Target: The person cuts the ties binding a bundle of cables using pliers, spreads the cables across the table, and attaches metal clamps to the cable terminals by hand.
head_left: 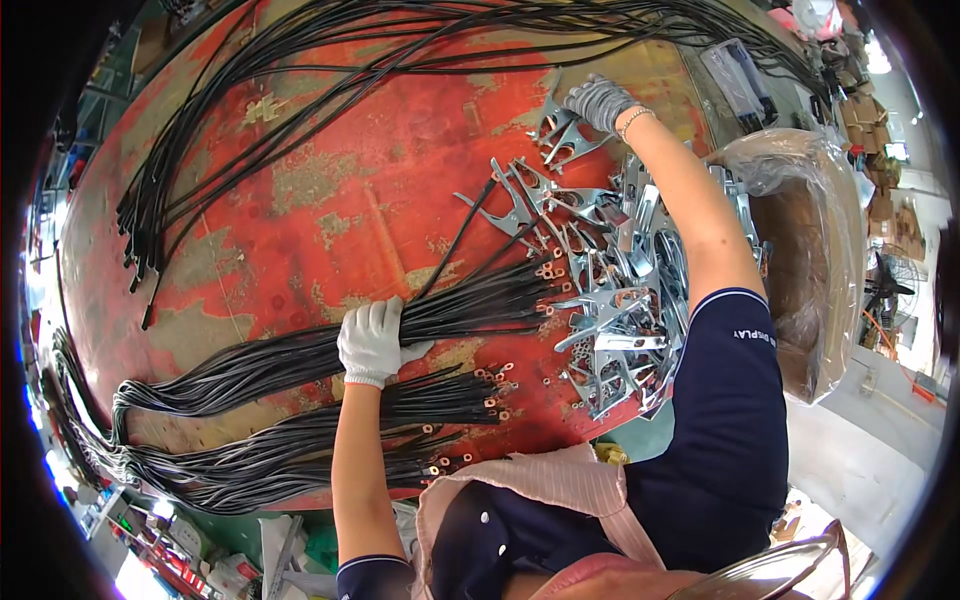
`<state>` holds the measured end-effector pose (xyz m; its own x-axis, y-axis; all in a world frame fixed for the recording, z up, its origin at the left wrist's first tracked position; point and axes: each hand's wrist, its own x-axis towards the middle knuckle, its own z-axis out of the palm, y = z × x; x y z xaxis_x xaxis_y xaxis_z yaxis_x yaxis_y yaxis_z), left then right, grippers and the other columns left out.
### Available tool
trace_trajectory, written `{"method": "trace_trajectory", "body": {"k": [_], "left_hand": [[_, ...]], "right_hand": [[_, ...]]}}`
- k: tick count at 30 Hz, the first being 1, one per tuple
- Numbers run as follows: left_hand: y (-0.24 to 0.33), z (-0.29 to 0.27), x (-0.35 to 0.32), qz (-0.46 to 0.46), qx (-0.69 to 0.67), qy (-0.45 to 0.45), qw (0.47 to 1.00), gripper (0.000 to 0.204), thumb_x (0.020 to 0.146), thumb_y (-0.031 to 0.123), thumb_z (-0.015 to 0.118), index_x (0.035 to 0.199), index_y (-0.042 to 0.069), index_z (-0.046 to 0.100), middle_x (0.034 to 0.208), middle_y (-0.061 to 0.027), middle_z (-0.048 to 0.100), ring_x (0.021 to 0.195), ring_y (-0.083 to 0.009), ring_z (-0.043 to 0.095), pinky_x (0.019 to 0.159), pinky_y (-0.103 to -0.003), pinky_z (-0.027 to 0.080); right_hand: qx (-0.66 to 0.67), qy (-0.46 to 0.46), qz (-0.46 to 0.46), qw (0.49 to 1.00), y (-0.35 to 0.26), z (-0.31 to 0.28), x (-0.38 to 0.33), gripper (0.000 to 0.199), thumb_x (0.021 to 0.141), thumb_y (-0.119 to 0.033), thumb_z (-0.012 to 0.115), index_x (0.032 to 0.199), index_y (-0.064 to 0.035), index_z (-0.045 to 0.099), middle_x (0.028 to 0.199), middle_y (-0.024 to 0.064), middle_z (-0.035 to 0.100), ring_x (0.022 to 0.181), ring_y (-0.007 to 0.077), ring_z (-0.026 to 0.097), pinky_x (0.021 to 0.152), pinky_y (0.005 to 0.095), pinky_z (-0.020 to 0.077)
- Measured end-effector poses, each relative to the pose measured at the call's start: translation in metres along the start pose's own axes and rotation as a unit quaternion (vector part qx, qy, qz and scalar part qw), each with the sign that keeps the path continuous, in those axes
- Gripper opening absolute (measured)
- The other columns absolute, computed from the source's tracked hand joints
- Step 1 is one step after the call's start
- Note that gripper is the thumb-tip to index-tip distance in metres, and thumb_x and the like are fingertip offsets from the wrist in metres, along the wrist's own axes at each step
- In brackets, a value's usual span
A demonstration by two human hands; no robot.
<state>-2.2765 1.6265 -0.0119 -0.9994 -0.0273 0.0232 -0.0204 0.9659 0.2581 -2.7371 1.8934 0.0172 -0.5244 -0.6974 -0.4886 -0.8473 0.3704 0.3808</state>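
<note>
My left hand (370,341), in a white glove, is closed round part of a thick bundle of black cables (470,300) with copper ring lugs at their right ends. My right hand (601,103), in a grey striped glove, reaches to the far side with its fingers curled against a silver metal clamp (568,140); its grip is partly hidden. Below that arm lies a heap of similar clamps (625,290). One clamp (515,205) at the heap's left edge has a black cable at it, running down toward my left hand.
Nearer me lies a second cable bundle (440,398). More long black cables (300,75) curve across the far side of the worn red table (330,240). A plastic-lined cardboard box (800,260) stands at the right, a clear plastic tray (738,80) beyond it.
</note>
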Motion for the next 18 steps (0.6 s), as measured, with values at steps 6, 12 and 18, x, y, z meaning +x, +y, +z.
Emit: {"method": "trace_trajectory", "body": {"k": [6, 12, 18], "left_hand": [[0.002, 0.004, 0.003, 0.012, 0.01, 0.007, 1.0, 0.083, 0.055, 0.056, 0.084, 0.117, 0.006, 0.061, 0.099, -0.0084, 0.065, 0.091, -0.0297, 0.062, 0.084, -0.044, 0.049], [0.005, -0.004, 0.001, 0.012, 0.033, 0.039, 0.999, 0.078, 0.057, 0.054, 0.084, 0.116, 0.008, 0.062, 0.098, -0.0094, 0.065, 0.091, -0.0295, 0.062, 0.083, -0.044, 0.049], [0.005, 0.008, -0.001, 0.02, 0.039, 0.051, 0.998, 0.078, 0.057, 0.049, 0.084, 0.118, 0.007, 0.061, 0.104, -0.0111, 0.066, 0.095, -0.0318, 0.064, 0.086, -0.045, 0.05]], "right_hand": [[-0.089, 0.122, 0.043, 0.988, 0.009, -0.042, -0.054, 0.033, 0.095, -0.014, 0.049, 0.126, -0.0111, 0.06, 0.122, 0.0111, 0.065, 0.116, 0.0262, 0.062, 0.103, 0.0419, 0.0451], [0.104, 0.151, 0.266, 0.946, 0.013, -0.059, -0.228, 0.049, 0.093, -0.019, 0.054, 0.141, -0.0083, 0.045, 0.125, 0.0202, 0.062, 0.111, 0.0338, 0.063, 0.094, 0.0447, 0.0499], [0.151, 0.067, 0.353, 0.921, -0.019, 0.019, -0.38, 0.051, 0.095, -0.028, 0.056, 0.142, -0.0104, 0.045, 0.129, 0.0214, 0.06, 0.113, 0.037, 0.061, 0.096, 0.0469, 0.0495]]}}
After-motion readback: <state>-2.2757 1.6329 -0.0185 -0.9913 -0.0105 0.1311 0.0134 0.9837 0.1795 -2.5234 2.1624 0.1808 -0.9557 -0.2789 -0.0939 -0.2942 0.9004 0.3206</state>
